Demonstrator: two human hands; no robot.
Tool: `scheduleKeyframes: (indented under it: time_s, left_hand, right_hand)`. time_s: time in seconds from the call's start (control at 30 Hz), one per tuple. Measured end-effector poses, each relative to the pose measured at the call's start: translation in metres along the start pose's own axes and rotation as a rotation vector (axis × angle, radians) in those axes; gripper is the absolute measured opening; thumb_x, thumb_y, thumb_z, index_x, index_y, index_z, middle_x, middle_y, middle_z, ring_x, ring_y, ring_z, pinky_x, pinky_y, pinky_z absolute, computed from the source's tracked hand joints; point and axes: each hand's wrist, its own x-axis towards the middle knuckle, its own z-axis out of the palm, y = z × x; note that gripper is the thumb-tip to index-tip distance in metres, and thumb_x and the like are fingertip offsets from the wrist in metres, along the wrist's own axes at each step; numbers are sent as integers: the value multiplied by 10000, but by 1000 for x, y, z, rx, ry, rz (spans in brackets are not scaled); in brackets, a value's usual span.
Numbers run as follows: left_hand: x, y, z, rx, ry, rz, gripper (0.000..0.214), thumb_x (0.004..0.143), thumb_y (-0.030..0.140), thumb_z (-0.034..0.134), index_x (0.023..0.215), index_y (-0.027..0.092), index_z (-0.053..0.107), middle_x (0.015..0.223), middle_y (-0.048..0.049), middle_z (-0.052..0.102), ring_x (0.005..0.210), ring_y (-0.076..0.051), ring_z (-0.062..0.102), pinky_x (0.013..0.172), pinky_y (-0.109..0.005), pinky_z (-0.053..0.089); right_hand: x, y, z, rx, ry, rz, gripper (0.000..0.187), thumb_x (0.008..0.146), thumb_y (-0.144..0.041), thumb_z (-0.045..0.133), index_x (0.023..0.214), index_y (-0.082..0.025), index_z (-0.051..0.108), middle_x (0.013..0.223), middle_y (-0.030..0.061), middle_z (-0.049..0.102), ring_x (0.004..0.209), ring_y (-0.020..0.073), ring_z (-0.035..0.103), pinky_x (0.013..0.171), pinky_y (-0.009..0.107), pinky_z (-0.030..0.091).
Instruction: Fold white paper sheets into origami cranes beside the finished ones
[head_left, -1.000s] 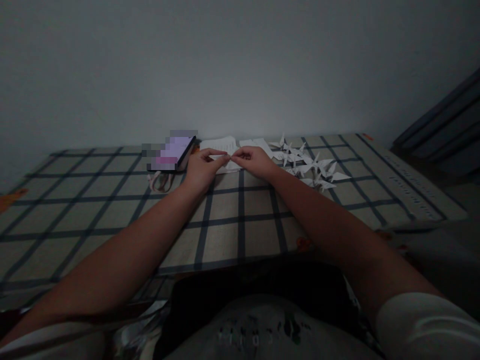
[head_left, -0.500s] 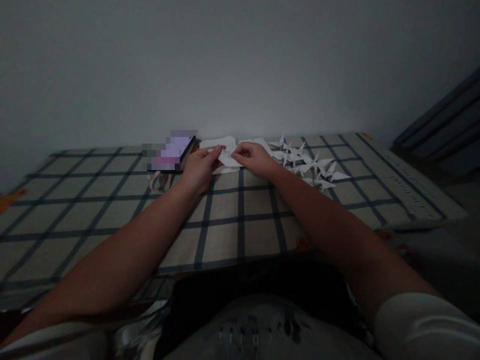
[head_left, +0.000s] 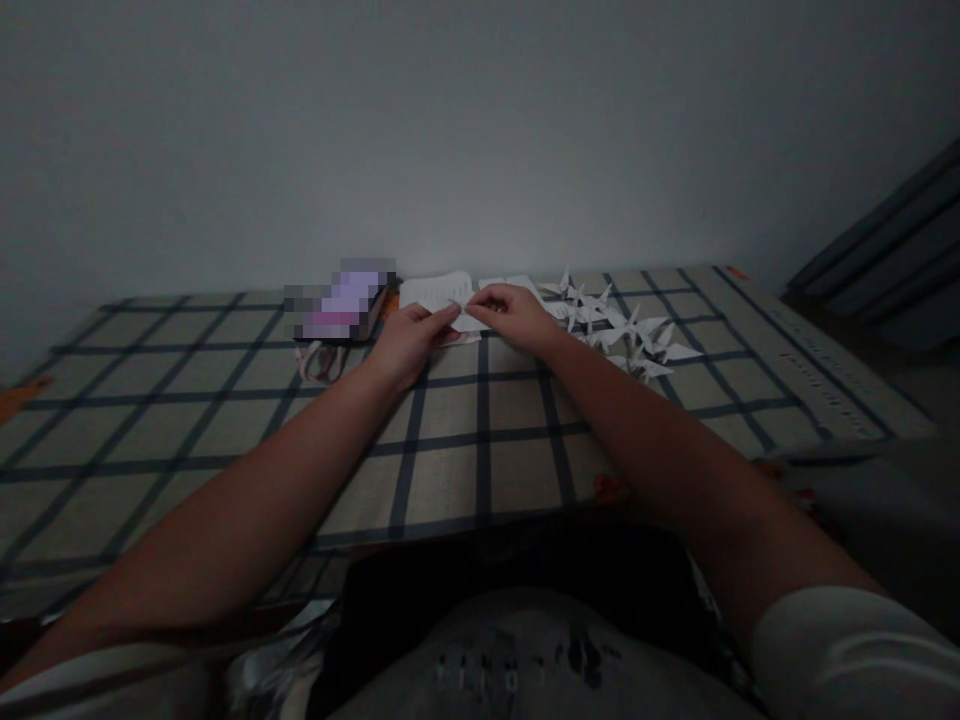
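My left hand (head_left: 409, 338) and my right hand (head_left: 510, 313) meet near the far edge of the checked cloth, both pinched on a small folded white paper piece (head_left: 465, 320) held between their fingertips. The room is dim and the folds are hard to make out. Just behind the hands lie flat white paper sheets (head_left: 435, 290). Right of my right hand sits a cluster of several finished white paper cranes (head_left: 622, 335).
A phone with a lit screen (head_left: 341, 305) rests left of my left hand, with a thin looped cord (head_left: 319, 362) in front of it. The checked cloth (head_left: 225, 420) runs up to a plain wall. A dark slatted object (head_left: 885, 265) stands at the far right.
The fingertips have shifted slightly on the paper piece, turning and pressing it; the hands stayed in the same spot. Nothing else moved.
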Motion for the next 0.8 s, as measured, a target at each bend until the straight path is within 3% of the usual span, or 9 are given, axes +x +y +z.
scheduleKeyframes:
  time_s: [0.13, 0.33, 0.5, 0.8]
  left_hand:
    - [1, -2, 1, -2, 113, -23, 364, 657, 283, 886, 603, 153, 550, 584, -6, 606, 568, -105, 588, 601, -232, 517]
    - [0, 1, 4, -25, 160, -46, 323, 692, 238, 840, 632, 153, 534, 566, 7, 603, 531, -86, 581, 557, -192, 490]
    - [-1, 3, 5, -54, 106, -78, 310, 707, 227, 829, 633, 152, 537, 566, -5, 604, 510, -87, 574, 547, -204, 497]
    - [1, 1, 2, -45, 102, -57, 254, 662, 242, 842, 700, 120, 623, 685, -52, 704, 600, -102, 647, 637, -218, 542]
  right_hand:
    - [0, -2, 1, -91, 44, -136, 173, 861, -322, 687, 924, -164, 659, 937, 50, 622, 826, 158, 545, 786, 303, 452]
    - [-1, -4, 1, -200, -21, -313, 209, 884, -378, 714, 902, -180, 652, 935, 42, 571, 865, 176, 531, 823, 326, 445]
    - [-1, 0, 4, -292, -83, -348, 225, 856, -371, 754, 934, -174, 680, 1010, 66, 567, 983, 208, 539, 910, 352, 428]
    - [-2, 0, 2, -367, -35, -341, 160, 927, -306, 658, 923, -171, 743, 991, 77, 586, 995, 220, 538, 926, 371, 405]
